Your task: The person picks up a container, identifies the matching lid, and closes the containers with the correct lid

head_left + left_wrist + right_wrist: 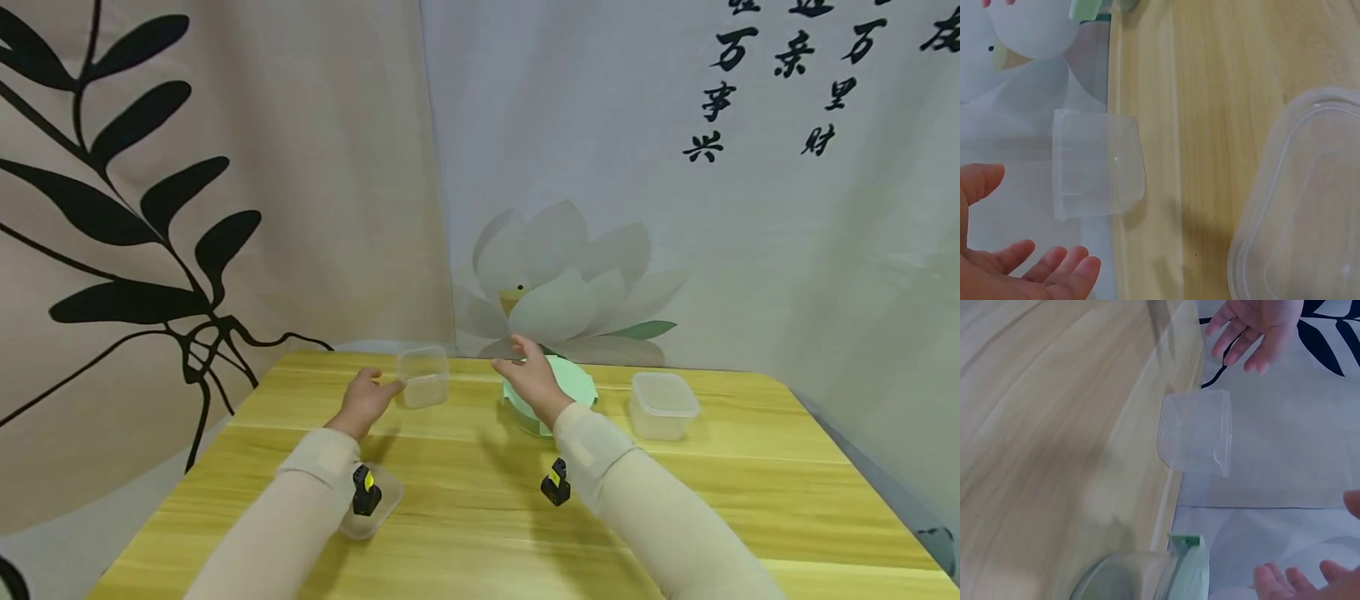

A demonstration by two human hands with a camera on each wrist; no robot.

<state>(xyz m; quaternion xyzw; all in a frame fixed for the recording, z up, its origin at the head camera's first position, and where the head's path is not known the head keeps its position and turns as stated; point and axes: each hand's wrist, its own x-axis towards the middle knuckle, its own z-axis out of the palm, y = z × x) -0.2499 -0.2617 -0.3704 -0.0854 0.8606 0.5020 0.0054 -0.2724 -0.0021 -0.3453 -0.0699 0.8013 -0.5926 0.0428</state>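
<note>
A clear plastic tub point(423, 379) stands uncovered at the table's back edge. Just left of it is my left hand point(365, 403), fingers relaxed and holding nothing; the left wrist view shows a gap between hand and tub point(1099, 165). My right hand point(537, 383) hovers over a round glass bowl with a mint-green lid point(576, 382), its fingers loose and nothing in them. Beneath my left wrist a clear plastic lid point(386, 500) lies on the table, partly hidden by the sleeve.
To the right of the green-lidded bowl sits a square translucent tub with a lid on point(663, 406). Wood-grain table point(465, 517) lies under everything. Directly behind its back edge hangs a printed curtain point(337, 208).
</note>
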